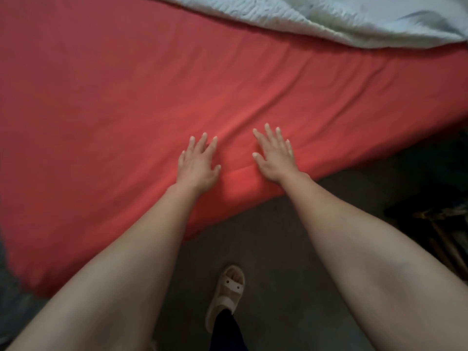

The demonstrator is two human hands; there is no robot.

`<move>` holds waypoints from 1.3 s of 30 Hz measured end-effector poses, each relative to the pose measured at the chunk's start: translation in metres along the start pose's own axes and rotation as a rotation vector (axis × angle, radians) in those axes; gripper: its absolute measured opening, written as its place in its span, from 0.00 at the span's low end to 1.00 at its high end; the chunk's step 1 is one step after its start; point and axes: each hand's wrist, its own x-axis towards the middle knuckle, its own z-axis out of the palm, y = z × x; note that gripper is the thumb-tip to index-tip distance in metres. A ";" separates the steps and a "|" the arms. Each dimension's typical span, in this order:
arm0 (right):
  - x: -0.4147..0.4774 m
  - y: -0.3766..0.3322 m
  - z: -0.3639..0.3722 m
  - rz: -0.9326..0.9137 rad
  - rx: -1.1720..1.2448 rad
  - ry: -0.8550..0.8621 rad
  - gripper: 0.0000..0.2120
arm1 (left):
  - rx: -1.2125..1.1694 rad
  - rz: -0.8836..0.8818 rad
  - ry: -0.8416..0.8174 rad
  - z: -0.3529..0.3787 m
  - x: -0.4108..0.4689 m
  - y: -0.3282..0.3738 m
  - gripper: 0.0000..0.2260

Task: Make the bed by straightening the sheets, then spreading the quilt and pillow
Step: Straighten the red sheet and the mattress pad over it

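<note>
A red sheet (121, 92) covers the mattress and fills most of the view, with soft creases running across it near the bed's edge. My left hand (197, 163) lies flat on the sheet, fingers spread, palm down. My right hand (274, 154) lies flat beside it, a short gap between the two, fingers apart too. Both rest close to the near edge of the bed and hold nothing. A pale, fluffy quilt (342, 19) is bunched at the top right of the bed. No pillow is in view.
Dark grey floor (273, 239) lies below the bed's edge. My foot in a beige sandal (228, 292) stands on it between my forearms. Dark furniture or clutter (435, 214) sits at the right, close to the bed corner.
</note>
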 end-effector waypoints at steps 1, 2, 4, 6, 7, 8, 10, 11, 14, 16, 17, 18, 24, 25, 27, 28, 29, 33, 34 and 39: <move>0.007 0.014 0.001 -0.027 -0.068 -0.035 0.29 | 0.038 0.010 -0.015 0.006 0.011 0.009 0.31; 0.011 0.029 0.004 -0.040 -0.122 -0.075 0.29 | 0.069 0.012 -0.041 0.015 0.020 0.017 0.30; 0.005 0.059 0.020 -0.038 -0.180 -0.158 0.29 | 0.142 0.005 -0.109 0.036 0.025 0.028 0.28; -0.016 0.079 0.038 -0.038 -0.195 -0.174 0.29 | 0.200 -0.009 -0.142 0.055 0.014 0.034 0.26; -0.026 0.085 0.043 -0.047 -0.204 -0.173 0.30 | 0.212 -0.014 -0.148 0.062 0.006 0.036 0.26; -0.033 0.088 0.046 -0.055 -0.213 -0.172 0.31 | 0.215 -0.019 -0.154 0.066 0.001 0.036 0.25; -0.036 0.092 0.045 -0.064 -0.223 -0.178 0.34 | 0.213 -0.020 -0.184 0.064 -0.001 0.037 0.26; -0.036 0.093 0.043 -0.068 -0.217 -0.177 0.34 | 0.205 -0.012 -0.193 0.060 0.001 0.037 0.25; -0.035 0.091 0.027 -0.117 -0.198 -0.118 0.32 | 0.216 0.068 -0.137 0.044 0.008 0.038 0.24; -0.030 0.089 0.004 -0.146 -0.169 -0.073 0.33 | 0.176 0.114 -0.058 0.031 0.015 0.045 0.27; -0.025 0.089 -0.007 -0.163 -0.159 -0.058 0.30 | 0.138 0.127 -0.018 0.026 0.020 0.050 0.28; -0.017 0.090 -0.022 -0.174 -0.152 -0.038 0.26 | 0.101 0.144 0.022 0.018 0.029 0.057 0.28; 0.061 0.107 -0.115 -0.097 -0.147 0.153 0.21 | -0.005 0.234 0.059 -0.033 0.098 0.086 0.20; 0.079 0.109 -0.135 -0.083 -0.159 0.170 0.18 | -0.022 0.247 0.075 -0.047 0.113 0.089 0.20; 0.108 0.112 -0.166 -0.059 -0.169 0.203 0.16 | -0.030 0.261 0.101 -0.069 0.133 0.095 0.20; 0.125 0.114 -0.183 -0.038 -0.158 0.234 0.16 | -0.027 0.265 0.115 -0.082 0.148 0.098 0.20; 0.139 0.115 -0.196 -0.020 -0.143 0.255 0.16 | -0.015 0.271 0.126 -0.092 0.159 0.102 0.20; 0.186 0.125 -0.231 -0.028 -0.087 0.301 0.17 | 0.011 0.272 0.176 -0.120 0.208 0.124 0.20; 0.199 0.132 -0.238 -0.046 -0.076 0.305 0.17 | 0.008 0.263 0.176 -0.122 0.222 0.135 0.20; 0.267 0.166 -0.265 -0.096 -0.065 0.287 0.22 | -0.008 0.247 0.185 -0.124 0.290 0.183 0.23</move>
